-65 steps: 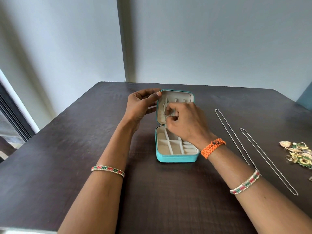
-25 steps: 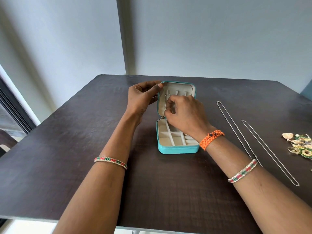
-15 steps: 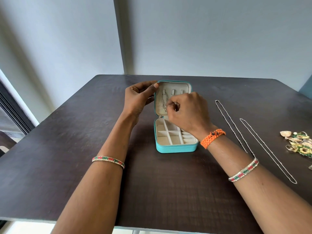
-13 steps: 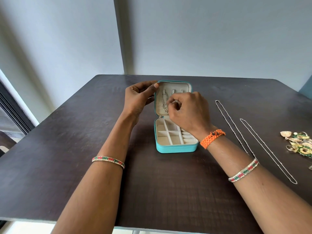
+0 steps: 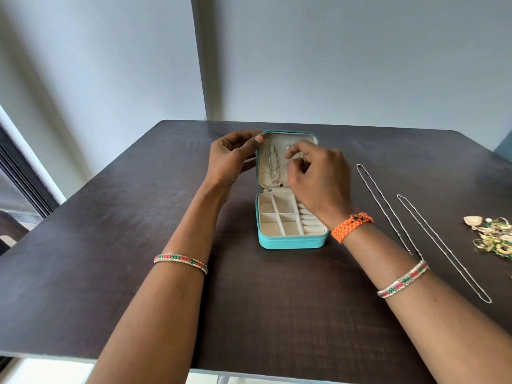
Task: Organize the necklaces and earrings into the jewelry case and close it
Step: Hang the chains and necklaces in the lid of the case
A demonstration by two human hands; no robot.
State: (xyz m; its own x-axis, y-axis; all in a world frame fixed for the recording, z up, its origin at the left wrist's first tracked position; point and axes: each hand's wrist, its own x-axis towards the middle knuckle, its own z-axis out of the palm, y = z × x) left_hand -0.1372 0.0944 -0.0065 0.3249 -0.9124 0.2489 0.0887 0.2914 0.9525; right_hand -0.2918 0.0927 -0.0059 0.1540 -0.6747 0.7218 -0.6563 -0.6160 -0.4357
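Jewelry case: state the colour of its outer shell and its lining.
The jewelry case is turquoise outside with a cream lining, seen best in the head view.

a matt, dark wood-grain table (image 5: 110, 245) is seen. on it, the jewelry case (image 5: 291, 242) is covered in smooth teal leatherette and lined with soft cream cloth. thin shiny metal chains (image 5: 388, 212) are laid right of the case.

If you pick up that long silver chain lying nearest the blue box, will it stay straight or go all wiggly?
Probably wiggly: the long silver chain is thin, fine links, so it would likely droop. It looks light. It may tangle with the second chain lying beside it.
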